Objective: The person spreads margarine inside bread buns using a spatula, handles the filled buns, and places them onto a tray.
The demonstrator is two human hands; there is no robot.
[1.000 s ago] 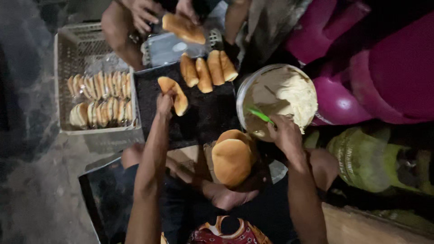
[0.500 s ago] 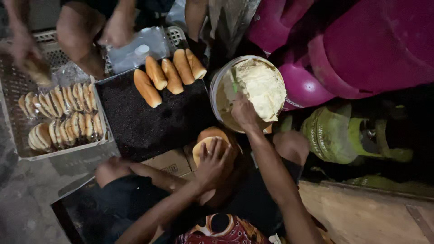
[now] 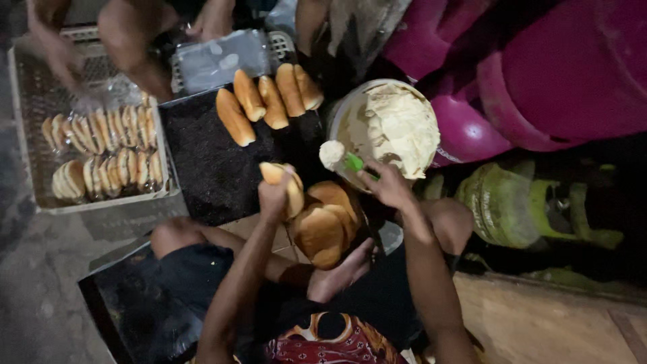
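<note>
My left hand [image 3: 275, 194] holds a long bread roll [image 3: 286, 182], lifted above a pile of rolls [image 3: 323, 226] in front of me. My right hand [image 3: 389, 187] grips a green-handled spreader [image 3: 350, 162] with a lump of pale cream [image 3: 331, 154] on its tip, just outside the rim of a round tub [image 3: 344, 118] full of the same cream [image 3: 397, 125]. The cream lump is close to the held roll, not touching it. Several rolls [image 3: 266, 101] lie in a row on a black tray [image 3: 209, 168] beyond my left hand.
A wire basket [image 3: 27, 155] at left holds rows of split rolls [image 3: 101, 152]. Another person's arm [image 3: 131, 47] reaches over it from the top. Pink plastic containers [image 3: 552, 67] and a green one [image 3: 512, 209] crowd the right. My bent knees and foot [image 3: 337, 276] lie below.
My left hand has taken a roll from the pile and raised it. My right hand has come out of the cream tub with a lump on the spreader.
</note>
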